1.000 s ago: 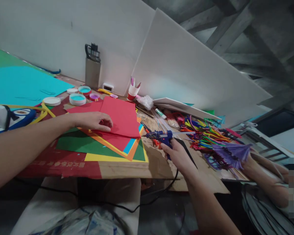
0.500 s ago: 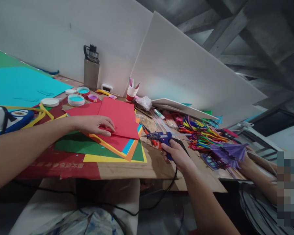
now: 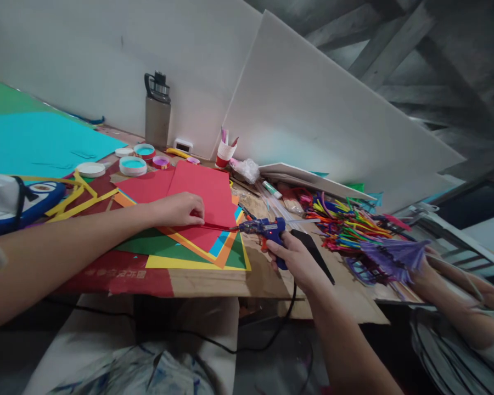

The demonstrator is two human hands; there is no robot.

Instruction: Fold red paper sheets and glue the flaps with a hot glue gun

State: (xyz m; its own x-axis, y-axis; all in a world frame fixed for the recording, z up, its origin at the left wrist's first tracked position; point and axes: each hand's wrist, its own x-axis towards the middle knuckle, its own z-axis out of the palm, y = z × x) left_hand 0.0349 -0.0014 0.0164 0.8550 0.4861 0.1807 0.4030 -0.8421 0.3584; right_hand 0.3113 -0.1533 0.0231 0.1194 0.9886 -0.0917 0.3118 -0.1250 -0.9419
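Note:
My right hand [image 3: 292,257] is closed around the handle of a blue hot glue gun [image 3: 274,229], a clear glue stick poking out of its back. Its nozzle points left and reaches the lower right edge of a red paper sheet [image 3: 208,189]. On that sheet's lower edge, my left hand [image 3: 184,209] has its fingers drawn together, pinching the paper; the fingertips are partly hidden. Under it lie more sheets: orange, blue, a green sheet [image 3: 156,244] and a yellow sheet [image 3: 189,263]. A black cable hangs from the glue gun past the table edge.
Paint tubs [image 3: 133,166], a bottle [image 3: 157,118] and a paper cup [image 3: 225,153] with pens stand at the back. Colourful pipe cleaners [image 3: 346,222] lie to the right. There, another person's hand [image 3: 426,274] holds a purple folded-paper piece [image 3: 395,255]. A black flat object [image 3: 313,255] lies beside my right hand.
My left hand has slid right along the red sheet and its fingers have closed on the edge. The glue gun's nozzle has moved left to the sheet. The view has shifted slightly.

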